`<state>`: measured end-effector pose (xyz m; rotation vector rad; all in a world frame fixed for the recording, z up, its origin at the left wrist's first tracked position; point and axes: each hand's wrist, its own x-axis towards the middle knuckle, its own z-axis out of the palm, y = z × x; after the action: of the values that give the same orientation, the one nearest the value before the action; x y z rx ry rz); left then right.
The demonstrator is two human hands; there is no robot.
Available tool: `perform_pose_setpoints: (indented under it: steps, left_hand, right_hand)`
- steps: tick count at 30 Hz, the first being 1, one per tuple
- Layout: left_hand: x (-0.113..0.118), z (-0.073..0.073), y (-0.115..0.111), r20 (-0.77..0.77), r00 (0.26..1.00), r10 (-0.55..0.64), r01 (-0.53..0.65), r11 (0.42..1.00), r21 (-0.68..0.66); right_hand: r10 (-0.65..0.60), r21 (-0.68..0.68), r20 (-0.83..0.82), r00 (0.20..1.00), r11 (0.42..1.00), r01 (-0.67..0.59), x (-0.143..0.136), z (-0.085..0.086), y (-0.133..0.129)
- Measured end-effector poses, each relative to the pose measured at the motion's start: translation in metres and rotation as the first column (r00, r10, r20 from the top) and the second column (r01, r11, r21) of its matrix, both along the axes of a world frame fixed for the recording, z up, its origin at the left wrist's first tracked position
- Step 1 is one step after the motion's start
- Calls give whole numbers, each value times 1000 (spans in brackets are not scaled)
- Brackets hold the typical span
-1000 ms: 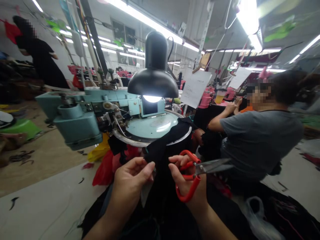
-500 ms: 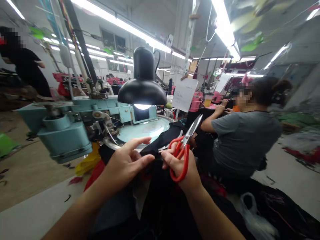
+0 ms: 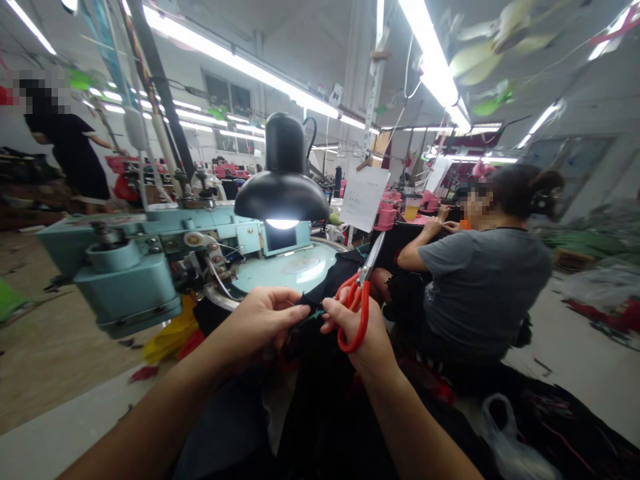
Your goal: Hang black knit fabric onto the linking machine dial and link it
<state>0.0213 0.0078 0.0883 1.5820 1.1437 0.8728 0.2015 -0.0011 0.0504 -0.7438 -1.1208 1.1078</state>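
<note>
Red-handled scissors (image 3: 359,293) sit in my right hand (image 3: 367,333), blades pointing up and away. The thumb and fingertips of that hand also pinch at the edge of black fabric (image 3: 320,350), close to a short bit of green thread (image 3: 316,313). My left hand (image 3: 270,317) is closed too, thumb and fingers pinching the black fabric just left of the thread. The cloth drapes down over my lap and up toward the round plate of a teal machine (image 3: 285,267). Parts of the fingers behind the cloth are hidden.
A black lamp (image 3: 283,193) shines over the machine, whose teal motor housing (image 3: 127,287) juts out at left. A co-worker in a grey shirt (image 3: 485,287) sits close at right. A clear plastic bag (image 3: 510,440) lies on dark fabric at lower right. A paper sheet (image 3: 365,197) hangs behind.
My left hand's thumb and fingers have closed from apart onto the black fabric. Green thread now shows between my hands. The scissors stay in my right hand, and the view has shifted slightly.
</note>
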Motion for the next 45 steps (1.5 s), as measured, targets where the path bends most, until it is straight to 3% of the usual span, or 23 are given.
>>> perform_pose_setpoints:
  steps: [4,7,11,16,20,25,29,33,36,40,45]
  left_hand:
    - [1,-4,-3,184,976,113,-112,994,-19]
    - [3,-6,-10,337,927,163,-158,987,-42]
    - [8,-11,-18,383,899,214,-213,976,-45]
    - [14,-24,-17,385,880,278,-292,956,-23]
    - [17,-26,-17,374,873,314,-331,943,-19]
    - [20,-16,-22,391,860,327,-306,945,-118]
    - [21,-15,-20,387,856,344,-319,939,-130]
    - [19,-23,-17,362,875,322,-311,946,-92]
    - [18,-27,-16,328,896,300,-294,953,-71]
    - [16,-28,-16,313,911,268,-267,962,-47]
    - [13,-23,-16,294,932,213,-208,977,-48]
  right_hand:
    - [-37,33,232,972,999,30,16,0,-8]
    - [-78,48,493,866,997,62,29,-9,-21]
    - [-108,54,704,702,994,98,31,-23,-38]
    - [-352,273,825,442,933,233,23,-32,-45]
    - [-422,351,824,379,904,243,18,-36,-42]
    - [-368,291,842,395,925,244,18,-39,-38]
    - [-305,198,828,471,944,263,21,-41,-37]
    - [-226,95,625,747,972,215,19,-33,-32]
    - [-246,168,386,889,966,194,10,-15,-24]
    - [-249,283,396,884,949,141,-3,12,-9]
    - [-85,170,345,935,985,27,-3,25,6]
